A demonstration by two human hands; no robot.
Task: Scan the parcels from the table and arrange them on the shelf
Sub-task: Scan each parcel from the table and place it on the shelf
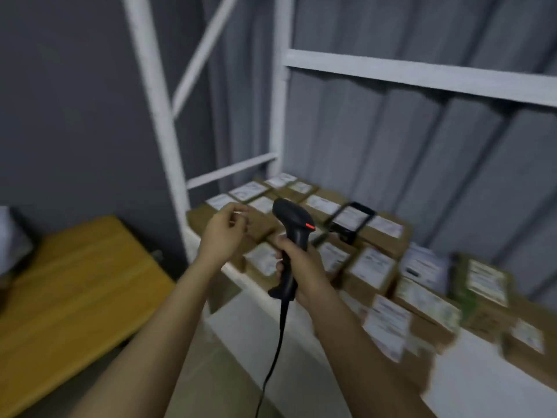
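Near, my right hand [297, 263] grips the scanner [291, 236] by its handle, head aimed ahead, cord hanging. My left hand [223, 233] hovers loose-fingered, holding nothing. Beyond, parcels [370, 267] crowd the shelf [301, 330], labels upward for reading. Far left, the table [75, 282].

Parcels [372, 268] lie on the shelf [301, 330], table [75, 285] at its left.

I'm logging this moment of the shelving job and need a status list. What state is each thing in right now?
Right hand: grips the scanner's handle.
Scanner: held upright over the shelf, red light on, cable hanging down.
Left hand: holds nothing, fingers loosely curled above the parcels.
Parcels: packed in rows on the shelf, labels up.
Shelf: white, loaded with parcels.
Wooden table: beside the shelf; the visible part is bare.
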